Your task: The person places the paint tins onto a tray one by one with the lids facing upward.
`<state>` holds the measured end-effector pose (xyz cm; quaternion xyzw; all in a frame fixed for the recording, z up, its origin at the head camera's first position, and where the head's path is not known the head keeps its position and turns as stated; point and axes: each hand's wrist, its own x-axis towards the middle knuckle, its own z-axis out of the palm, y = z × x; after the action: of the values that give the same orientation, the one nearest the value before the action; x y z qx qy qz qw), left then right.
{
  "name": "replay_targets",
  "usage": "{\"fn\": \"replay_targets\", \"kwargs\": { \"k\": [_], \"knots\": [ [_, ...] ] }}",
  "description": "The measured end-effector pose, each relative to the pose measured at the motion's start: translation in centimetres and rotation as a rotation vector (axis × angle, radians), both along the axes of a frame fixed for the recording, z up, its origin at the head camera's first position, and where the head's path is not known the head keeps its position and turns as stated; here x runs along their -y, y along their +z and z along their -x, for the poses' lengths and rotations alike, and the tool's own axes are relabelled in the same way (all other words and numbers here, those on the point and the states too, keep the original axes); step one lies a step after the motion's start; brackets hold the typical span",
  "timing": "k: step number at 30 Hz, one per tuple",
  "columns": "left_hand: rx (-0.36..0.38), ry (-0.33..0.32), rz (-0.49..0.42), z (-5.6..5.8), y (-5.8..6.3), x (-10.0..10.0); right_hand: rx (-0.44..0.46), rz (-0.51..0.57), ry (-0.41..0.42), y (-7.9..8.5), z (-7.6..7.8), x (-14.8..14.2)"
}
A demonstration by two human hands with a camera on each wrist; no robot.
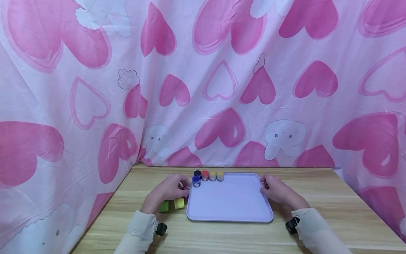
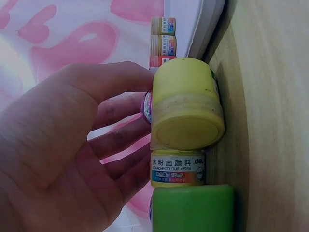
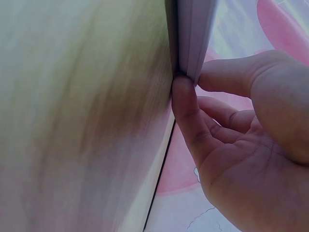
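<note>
Tray (image 1: pixel 231 203), on the table (image 1: pixel 241 238), is being pinched at its right edge by the right hand (image 1: pixel 280 190); whether anything is being held by the half-curled left hand (image 1: pixel 168 188) cannot be told. Level handling is being advised, sparing the pots (image 1: pixel 205 175) aboard.

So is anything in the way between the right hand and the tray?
Nothing that I can see: the right hand pinches the edge of the tray between thumb and finger. The paint pots in view are all over toward the left.
</note>
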<state>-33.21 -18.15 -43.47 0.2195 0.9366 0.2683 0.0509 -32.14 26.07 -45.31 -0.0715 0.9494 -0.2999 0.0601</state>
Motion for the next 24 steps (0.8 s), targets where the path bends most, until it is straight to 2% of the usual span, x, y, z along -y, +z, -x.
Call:
{"fn": "replay_targets", "kwargs": {
  "k": [13,24],
  "knots": [
    [0.001,0.017,-0.046,-0.3,0.9,0.1,-0.001,-0.014,-0.002,-0.1,0.1,0.0],
    [-0.073,0.017,-0.119,-0.2,1.1,-0.1,0.002,-0.007,-0.018,-0.1,0.0,0.0]
  ]
}}
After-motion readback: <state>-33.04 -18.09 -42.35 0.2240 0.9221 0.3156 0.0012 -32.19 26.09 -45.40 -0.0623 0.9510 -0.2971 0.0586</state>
